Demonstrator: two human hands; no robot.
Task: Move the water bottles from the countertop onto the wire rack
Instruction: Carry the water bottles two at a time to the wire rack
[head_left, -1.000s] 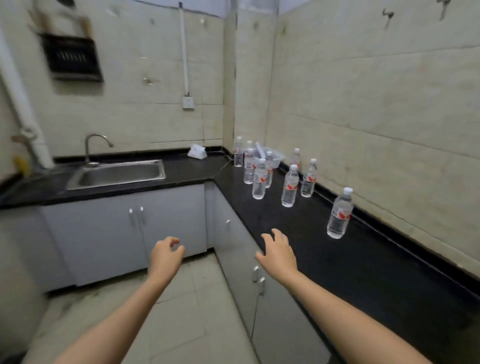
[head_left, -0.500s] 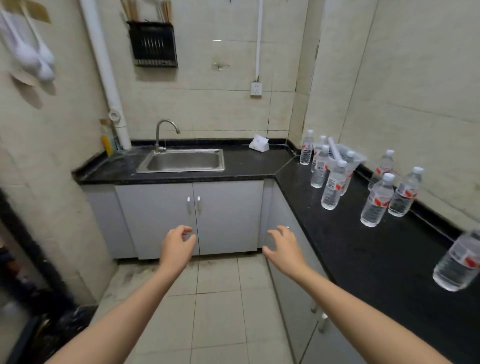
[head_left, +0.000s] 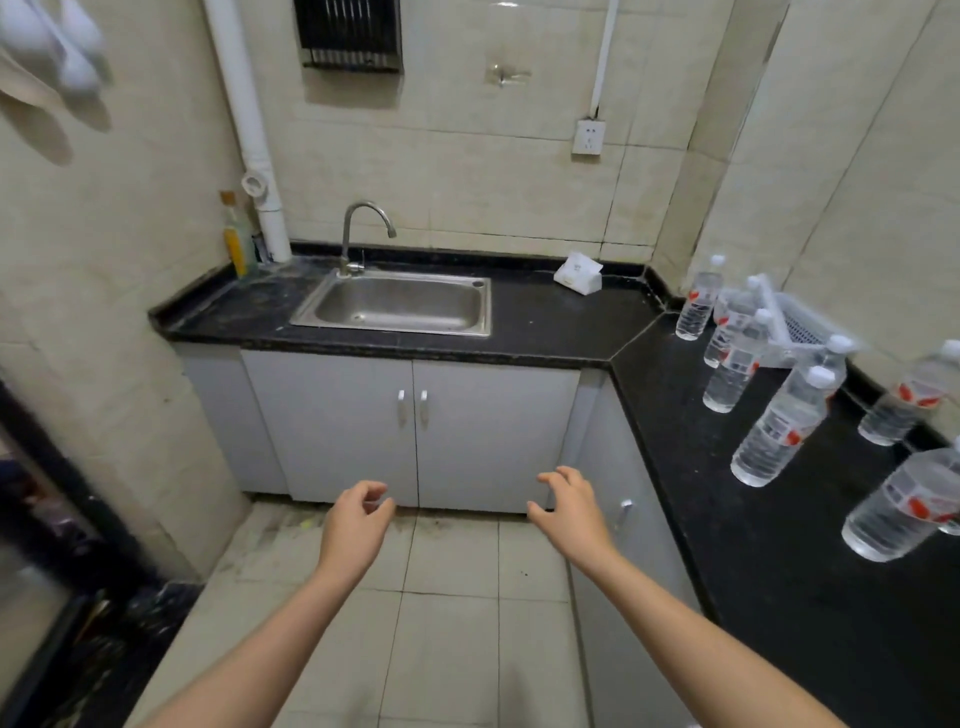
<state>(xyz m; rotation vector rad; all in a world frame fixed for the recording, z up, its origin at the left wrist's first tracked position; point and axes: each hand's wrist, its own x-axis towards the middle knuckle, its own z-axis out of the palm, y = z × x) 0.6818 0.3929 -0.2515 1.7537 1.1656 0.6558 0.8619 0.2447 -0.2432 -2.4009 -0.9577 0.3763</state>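
Observation:
Several clear water bottles with red-and-white labels stand on the black countertop (head_left: 753, 561) along the right wall. The nearest bottle (head_left: 898, 509) is at the right edge, another bottle (head_left: 779, 426) stands a little farther, and a third bottle (head_left: 698, 301) is by the corner. My left hand (head_left: 356, 525) and my right hand (head_left: 571, 506) hover empty over the floor in front of the cabinets, fingers loosely curled and apart. My right hand is left of the counter edge, well short of the bottles. A dark rack-like frame (head_left: 31, 545) shows at the far left edge, blurred.
A steel sink (head_left: 400, 306) with a tap sits in the back counter, a white tissue pack (head_left: 577, 273) beside it. A white plastic basket (head_left: 795, 327) stands among the far bottles. Grey cabinet doors (head_left: 410, 431) are straight ahead; tiled floor (head_left: 441, 623) lies below.
My view has swung left, away from the right counter toward the sink, so the bottles slid to the right edge. Both hands stayed empty and held out in front.

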